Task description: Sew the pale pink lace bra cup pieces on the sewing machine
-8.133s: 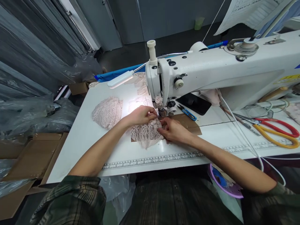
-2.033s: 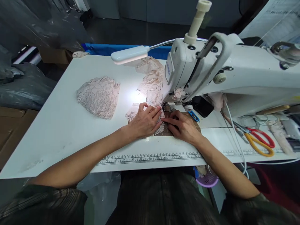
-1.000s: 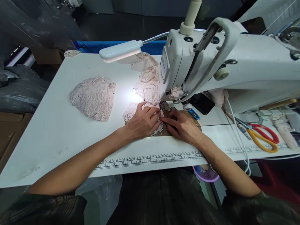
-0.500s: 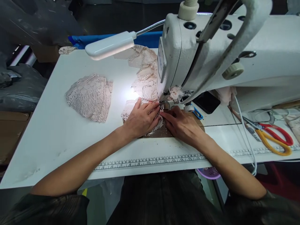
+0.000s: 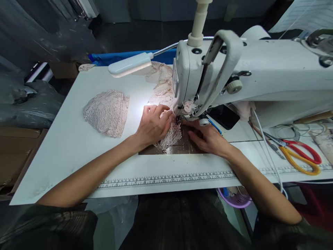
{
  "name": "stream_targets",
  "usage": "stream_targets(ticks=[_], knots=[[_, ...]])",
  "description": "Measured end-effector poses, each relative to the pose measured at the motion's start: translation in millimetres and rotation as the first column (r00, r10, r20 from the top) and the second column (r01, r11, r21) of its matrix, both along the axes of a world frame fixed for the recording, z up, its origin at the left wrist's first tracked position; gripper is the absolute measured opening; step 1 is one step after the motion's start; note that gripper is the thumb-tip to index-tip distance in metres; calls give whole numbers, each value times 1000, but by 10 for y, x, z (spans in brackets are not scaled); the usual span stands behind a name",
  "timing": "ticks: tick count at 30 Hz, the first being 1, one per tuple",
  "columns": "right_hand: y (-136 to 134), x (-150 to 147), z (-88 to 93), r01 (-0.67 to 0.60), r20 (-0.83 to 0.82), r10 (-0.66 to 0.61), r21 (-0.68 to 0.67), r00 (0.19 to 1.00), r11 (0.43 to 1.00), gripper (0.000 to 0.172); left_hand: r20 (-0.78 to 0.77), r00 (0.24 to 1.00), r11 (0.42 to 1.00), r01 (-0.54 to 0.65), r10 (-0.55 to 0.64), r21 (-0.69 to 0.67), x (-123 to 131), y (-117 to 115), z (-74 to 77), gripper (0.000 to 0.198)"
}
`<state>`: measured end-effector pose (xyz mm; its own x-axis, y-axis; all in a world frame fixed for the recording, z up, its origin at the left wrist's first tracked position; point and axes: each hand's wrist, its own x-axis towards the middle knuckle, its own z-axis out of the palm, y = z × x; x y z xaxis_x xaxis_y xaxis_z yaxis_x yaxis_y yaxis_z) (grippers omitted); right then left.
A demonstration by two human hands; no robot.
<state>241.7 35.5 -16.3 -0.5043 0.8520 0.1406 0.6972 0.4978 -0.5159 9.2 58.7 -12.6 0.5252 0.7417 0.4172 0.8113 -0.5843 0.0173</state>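
Pale pink lace fabric [image 5: 170, 137] lies beneath the sewing machine's needle area [image 5: 179, 119], its lower end spread over the brown metallic plate [image 5: 187, 142]. My left hand [image 5: 155, 122] is on the fabric just left of the presser foot, its fingers bent and closed on the lace; the fingertips are partly hidden. To the right of the foot, my right hand [image 5: 208, 136] rests low over the plate. Its index finger reaches toward the foot and the thumb stands apart, with nothing visible between them. More lace [image 5: 162, 78] is bunched up behind the left hand.
A folded stack of lace pieces [image 5: 106, 113] sits left on the white table. A lamp [image 5: 131, 65] hangs over the work. Right of the machine head lie a black phone [image 5: 225, 116] and scissors [image 5: 299, 156]. A printed ruler [image 5: 161, 181] runs along the front edge.
My left hand has lifted and curled its fingers around the lace. My right hand has drawn slightly away to the right, uncovering the lace's end and plate. The camera view has shifted.
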Motion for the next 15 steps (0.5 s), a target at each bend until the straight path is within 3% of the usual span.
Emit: stream_targets(ticks=[3,5,7,9,10,12,15], knots=[[57,89,-13,66,-138,-76,-74,987,995,25,-84,995,989,34,-46,-145,-119,308,53,30],[65,93,-33,103,-176,-113,-62,978,993,20,-138,990,976,-22,-9,-217,-186,471,68,31],[52,72,-57,117,-185,-119,-23,975,993,19,-144,987,969,-98,66,-225,-228,533,86,31],[31,46,-80,118,-184,-114,10,976,993,19,-88,993,980,-94,80,-174,-241,477,117,31],[21,36,-90,117,-181,-112,20,977,993,19,-43,999,990,-38,32,-136,-238,413,137,30],[5,24,-107,117,-177,-109,38,978,992,20,29,983,980,184,-182,-81,-220,245,172,26],[-15,22,-126,105,-177,-92,69,980,992,22,29,846,839,531,-532,-117,-178,10,174,24]])
